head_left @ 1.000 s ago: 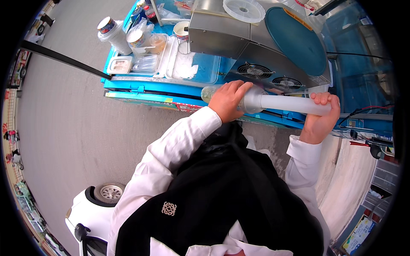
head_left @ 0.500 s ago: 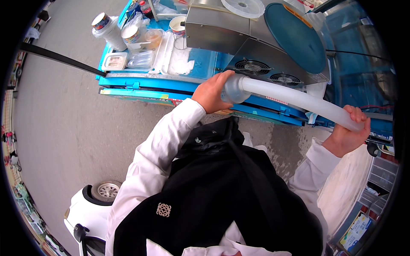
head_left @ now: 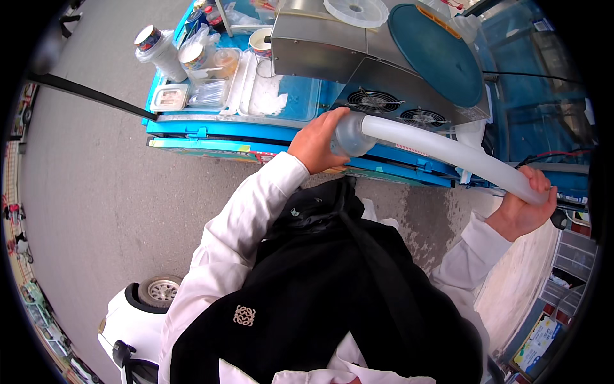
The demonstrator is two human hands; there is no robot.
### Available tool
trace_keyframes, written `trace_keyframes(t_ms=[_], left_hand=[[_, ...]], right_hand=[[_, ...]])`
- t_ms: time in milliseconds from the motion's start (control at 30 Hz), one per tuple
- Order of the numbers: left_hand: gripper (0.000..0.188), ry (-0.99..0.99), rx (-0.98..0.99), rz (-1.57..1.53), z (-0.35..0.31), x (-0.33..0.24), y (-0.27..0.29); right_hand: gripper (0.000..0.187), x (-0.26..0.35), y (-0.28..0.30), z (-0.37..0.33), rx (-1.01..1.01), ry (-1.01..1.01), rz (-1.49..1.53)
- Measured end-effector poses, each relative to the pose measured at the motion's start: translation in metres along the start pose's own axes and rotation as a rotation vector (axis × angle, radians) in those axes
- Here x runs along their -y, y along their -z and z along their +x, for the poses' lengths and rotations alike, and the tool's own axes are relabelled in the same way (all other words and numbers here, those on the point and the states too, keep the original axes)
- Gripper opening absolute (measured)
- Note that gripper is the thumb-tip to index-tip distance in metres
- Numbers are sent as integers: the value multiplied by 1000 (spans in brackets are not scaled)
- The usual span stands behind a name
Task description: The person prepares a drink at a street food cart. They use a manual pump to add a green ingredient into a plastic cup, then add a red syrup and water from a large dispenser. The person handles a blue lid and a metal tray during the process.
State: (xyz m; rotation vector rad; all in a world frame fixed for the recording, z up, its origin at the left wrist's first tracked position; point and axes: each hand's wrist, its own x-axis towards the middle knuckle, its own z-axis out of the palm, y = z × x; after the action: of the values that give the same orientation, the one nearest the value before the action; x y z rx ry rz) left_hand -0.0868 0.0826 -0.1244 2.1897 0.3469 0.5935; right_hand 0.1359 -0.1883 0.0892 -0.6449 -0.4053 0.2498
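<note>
A long, curved tube of cloudy white plastic (head_left: 448, 151) is held out in front of me, over the front edge of a blue cart (head_left: 217, 127). At its left end it widens into a round, clear cup-like collar (head_left: 354, 136). My left hand (head_left: 318, 142) is wrapped round that collar, with the thumb below and fingers above. Farther right and a little nearer, my right hand (head_left: 521, 208) grips the tube's other end, which it partly hides. The tube slopes down toward the right.
Behind the tube stands a metal machine (head_left: 316, 45) with two round fan grilles (head_left: 371, 101) and a dark green oval lid (head_left: 438, 54) on top. Stacked cups (head_left: 163, 56) and plastic tubs (head_left: 171, 97) sit at left. A black pole (head_left: 96, 97) juts out left. A white vehicle (head_left: 131, 326) is at lower left.
The tube's right end and my right hand have dropped slightly. My left hand keeps its hold on the collar. The cart and machine have shifted a little leftward in view.
</note>
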Motion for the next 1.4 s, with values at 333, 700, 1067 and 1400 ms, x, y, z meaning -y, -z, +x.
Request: trace_keyframes(t_ms=[333,700,1067,1400], left_hand=[[86,-57,29,144,4,-21,7],[88,-150,8,73,3,-29,2],[90,18,-35,-31,-3,-7,17],[88,13,-64,95,-6,10,15]], right_hand=[[19,-31,-29,-9,251,-31,-258],[18,-94,-38,-29,437,-97,-324],[17,-43,-21,-3,69,-30,-6],[20,-16,-9,3,-11,23,100]])
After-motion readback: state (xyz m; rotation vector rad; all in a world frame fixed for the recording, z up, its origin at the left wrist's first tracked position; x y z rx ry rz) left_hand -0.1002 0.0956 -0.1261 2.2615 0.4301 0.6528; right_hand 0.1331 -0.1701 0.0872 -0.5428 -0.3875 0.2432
